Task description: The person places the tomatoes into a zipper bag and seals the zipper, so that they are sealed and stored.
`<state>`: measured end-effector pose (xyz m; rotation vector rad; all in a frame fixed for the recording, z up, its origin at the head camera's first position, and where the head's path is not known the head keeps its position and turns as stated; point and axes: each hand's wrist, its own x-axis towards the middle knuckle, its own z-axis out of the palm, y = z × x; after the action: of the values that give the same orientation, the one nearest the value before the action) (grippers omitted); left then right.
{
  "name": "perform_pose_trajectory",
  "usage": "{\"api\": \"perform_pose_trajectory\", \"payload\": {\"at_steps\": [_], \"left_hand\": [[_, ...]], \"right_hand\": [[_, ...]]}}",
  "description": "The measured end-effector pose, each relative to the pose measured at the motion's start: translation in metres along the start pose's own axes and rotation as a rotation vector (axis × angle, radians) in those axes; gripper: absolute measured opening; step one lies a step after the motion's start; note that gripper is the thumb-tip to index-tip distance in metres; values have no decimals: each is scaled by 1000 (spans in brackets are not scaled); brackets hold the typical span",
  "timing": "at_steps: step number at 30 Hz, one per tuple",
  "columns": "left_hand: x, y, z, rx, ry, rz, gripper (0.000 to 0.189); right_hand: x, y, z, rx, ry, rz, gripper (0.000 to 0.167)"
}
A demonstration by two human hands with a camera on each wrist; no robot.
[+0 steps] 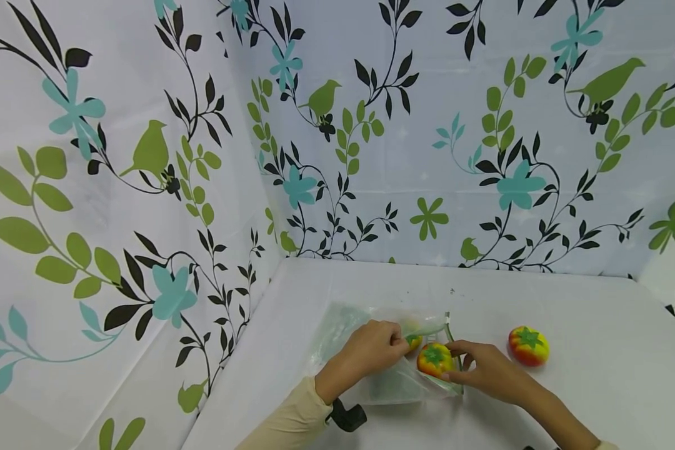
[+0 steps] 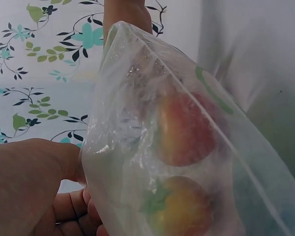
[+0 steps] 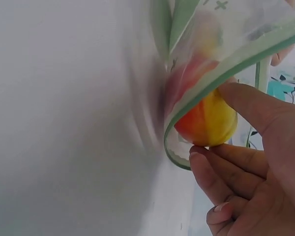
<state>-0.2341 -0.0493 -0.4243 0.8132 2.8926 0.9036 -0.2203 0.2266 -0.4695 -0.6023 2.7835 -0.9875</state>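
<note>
A: Eyes on the table [image 1: 596, 325], and both hands are busy! The left hand [image 1: 375, 344] has fingers curled, its grip pinching the bag [image 1: 382, 384] near the mouth.

B: And the right hand [image 1: 486, 369], look at that! Thumb and fingers bracket the near tomato [image 1: 435, 360], a proper pinch, right at the bag's green-edged mouth.

A: Partly under the cloudy bag, partly out of it; the right wrist view shows that nicely, the green edge curving around the fruit.

B: It has company: a second tomato [image 1: 413, 342] lies deeper inside, just beside it and close to the left hand.

A: The left wrist view agrees, two red-and-yellow rounds glowing through the bag, a green leaf on the lower one!

B: Over to the right, a third tomato [image 1: 529, 345] rests on the table, outside the bag, apart from the right hand.

A: Pale sleeve [image 1: 289, 415] on the left arm, black gadget [image 1: 349, 417] by that wrist, and a cloth [image 1: 394, 187] full of birds and leaves behind.
</note>
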Motion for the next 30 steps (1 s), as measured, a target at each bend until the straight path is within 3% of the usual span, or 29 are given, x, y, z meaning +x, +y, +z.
{"api": "perform_pose_trajectory", "payload": {"at_steps": [15,30], "left_hand": [[1,-3,0,-10,-5,12,33],[0,-3,-1,16,19,47,39]], "right_hand": [[12,-12,11,21,-4,-30,64],[26,-17,23,84,-14,-114,58]]}}
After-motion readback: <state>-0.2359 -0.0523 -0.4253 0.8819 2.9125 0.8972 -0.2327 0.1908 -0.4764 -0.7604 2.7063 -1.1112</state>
